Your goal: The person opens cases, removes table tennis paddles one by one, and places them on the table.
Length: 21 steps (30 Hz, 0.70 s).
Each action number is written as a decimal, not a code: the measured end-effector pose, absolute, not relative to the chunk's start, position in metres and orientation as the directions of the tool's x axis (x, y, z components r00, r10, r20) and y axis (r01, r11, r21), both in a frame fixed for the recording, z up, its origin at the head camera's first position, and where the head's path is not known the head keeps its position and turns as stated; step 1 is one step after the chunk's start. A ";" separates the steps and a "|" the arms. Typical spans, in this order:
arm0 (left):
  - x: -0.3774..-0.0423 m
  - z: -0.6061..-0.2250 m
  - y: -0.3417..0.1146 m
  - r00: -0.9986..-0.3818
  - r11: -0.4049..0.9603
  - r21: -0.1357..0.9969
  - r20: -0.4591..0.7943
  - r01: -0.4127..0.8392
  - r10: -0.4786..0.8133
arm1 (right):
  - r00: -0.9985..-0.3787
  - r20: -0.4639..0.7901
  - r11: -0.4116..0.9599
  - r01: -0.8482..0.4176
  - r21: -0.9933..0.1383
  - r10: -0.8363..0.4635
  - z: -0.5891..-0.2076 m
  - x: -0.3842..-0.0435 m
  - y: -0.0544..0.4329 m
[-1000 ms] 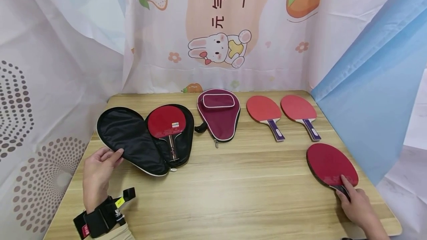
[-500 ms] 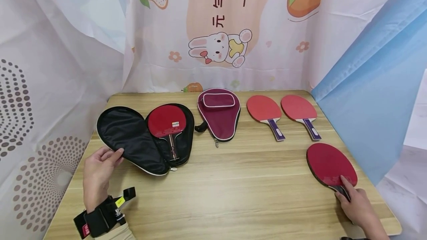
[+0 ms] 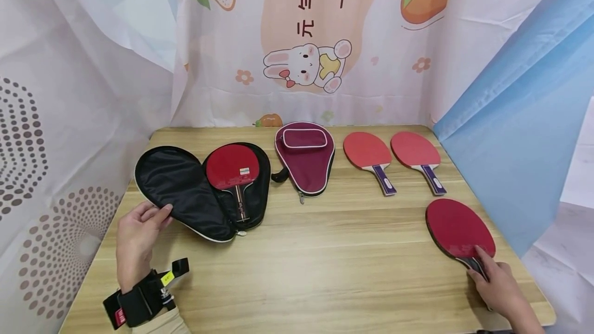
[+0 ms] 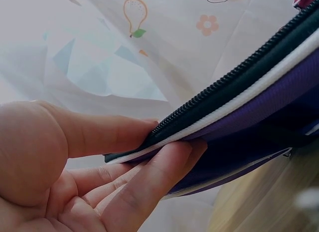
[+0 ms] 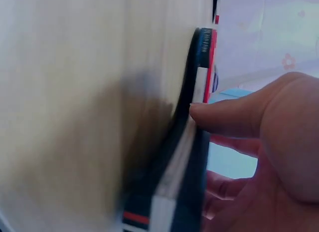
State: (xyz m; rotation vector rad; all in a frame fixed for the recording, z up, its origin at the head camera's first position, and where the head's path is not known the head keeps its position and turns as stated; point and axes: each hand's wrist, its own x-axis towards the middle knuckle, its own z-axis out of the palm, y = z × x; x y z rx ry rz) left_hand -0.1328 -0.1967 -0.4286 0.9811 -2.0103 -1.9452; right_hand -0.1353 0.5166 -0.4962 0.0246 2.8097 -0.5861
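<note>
At the left of the head view, my left hand (image 3: 139,236) pinches the edge of the opened black lid of a table tennis bat case (image 3: 178,187). Up close in the left wrist view, thumb and fingers grip the zip edge (image 4: 229,82), with white piping and a purple-blue outside. A red bat (image 3: 232,166) lies in the other half of the case, handle towards me. My right hand (image 3: 498,285) holds a dark red bat (image 3: 457,226) by its handle, index finger laid on the rubber. From the right wrist, the thumb presses the handle's side (image 5: 174,162).
A maroon zipped bat case (image 3: 308,169) with a small pocket lies at the back middle. Two lighter red bats (image 3: 366,149) with purple handles lie right of it. The wooden table (image 3: 315,272) is bounded by a printed curtain (image 3: 385,92) at the back and cloth at the sides.
Both hands keep their places and holds. The head view has shifted very slightly; the cases and bats stay where they were.
</note>
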 end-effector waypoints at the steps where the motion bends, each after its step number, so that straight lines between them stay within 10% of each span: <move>1: -0.133 -0.429 -0.197 -0.769 -0.065 0.942 -0.307 -0.328 -0.560 | -0.969 -0.243 0.916 0.062 -0.396 -0.039 -0.495 -0.135 0.516; 21: -0.132 -0.429 -0.201 -0.788 -0.077 0.945 -0.307 -0.316 -0.534 | -0.996 -0.029 0.898 -0.062 -0.435 -0.083 -0.460 -0.157 0.469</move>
